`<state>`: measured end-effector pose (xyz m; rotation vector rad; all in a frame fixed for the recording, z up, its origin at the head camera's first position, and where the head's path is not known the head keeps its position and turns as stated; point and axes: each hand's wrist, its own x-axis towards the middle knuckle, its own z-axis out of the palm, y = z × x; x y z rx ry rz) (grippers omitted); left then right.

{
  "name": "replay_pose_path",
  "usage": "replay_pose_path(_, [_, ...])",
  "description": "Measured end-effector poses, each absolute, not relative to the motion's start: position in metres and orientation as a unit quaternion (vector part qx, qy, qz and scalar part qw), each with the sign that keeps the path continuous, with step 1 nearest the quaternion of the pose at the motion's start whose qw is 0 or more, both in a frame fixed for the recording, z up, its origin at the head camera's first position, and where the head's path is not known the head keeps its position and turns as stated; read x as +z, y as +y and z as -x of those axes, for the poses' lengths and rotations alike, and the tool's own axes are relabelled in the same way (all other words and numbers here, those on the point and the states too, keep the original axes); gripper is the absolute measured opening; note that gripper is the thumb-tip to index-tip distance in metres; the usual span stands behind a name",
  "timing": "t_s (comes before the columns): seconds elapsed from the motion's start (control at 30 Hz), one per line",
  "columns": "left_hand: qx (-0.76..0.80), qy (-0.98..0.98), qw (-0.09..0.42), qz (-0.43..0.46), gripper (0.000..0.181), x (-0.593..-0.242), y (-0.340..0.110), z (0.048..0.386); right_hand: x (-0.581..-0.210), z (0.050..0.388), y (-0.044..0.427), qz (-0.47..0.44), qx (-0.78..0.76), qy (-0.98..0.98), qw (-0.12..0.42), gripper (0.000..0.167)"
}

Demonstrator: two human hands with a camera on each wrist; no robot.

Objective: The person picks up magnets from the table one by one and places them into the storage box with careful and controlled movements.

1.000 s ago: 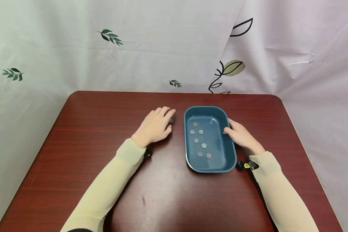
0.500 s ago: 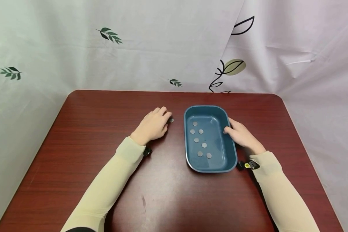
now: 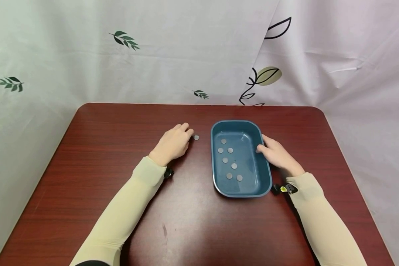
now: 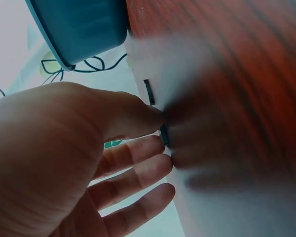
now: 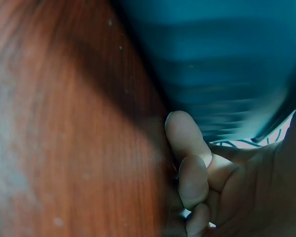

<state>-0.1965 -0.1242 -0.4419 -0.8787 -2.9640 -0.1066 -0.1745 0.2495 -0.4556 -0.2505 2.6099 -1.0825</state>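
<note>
My left hand (image 3: 173, 143) is low over the table, thumb and fingertips drawn together. In the left wrist view a coin (image 4: 164, 136) shows edge-on between thumb and fingertips, at the tabletop; the head view hides it under the hand. Just right of these fingers a second silver coin (image 3: 196, 137) lies flat on the table. A blue rectangular plastic tray (image 3: 216, 184) stands to the right, with several silver coins (image 3: 225, 160) spread over its floor. My right hand (image 3: 279, 157) grips the tray's right wall, thumb over the rim and fingers outside, low by the table.
The dark red wooden table (image 3: 173, 221) has rounded far corners. Behind it hangs a white curtain (image 3: 173, 59) with leaf prints. Black wrist devices (image 3: 283, 189) sit at both cuffs.
My left hand's thumb and fingers have drawn together and shifted slightly left, so the coin beside them shows more fully. The right hand and tray stay in place.
</note>
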Motion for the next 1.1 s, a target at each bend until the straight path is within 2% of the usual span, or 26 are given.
replay_pose_path(0.7, [-0.041,-0.958,0.039,0.28,0.016,-0.4443,-0.1258,0.1952,-0.4557,0.1753,0.249,0.086,-0.372,0.912,0.153,0.057])
replay_pose_path(1.1, [-0.043,-0.957,0.025,0.286,0.013,-0.4425,-0.1271,0.1947,-0.456,0.1751,0.2497,0.091,-0.369,0.913,0.15,0.055])
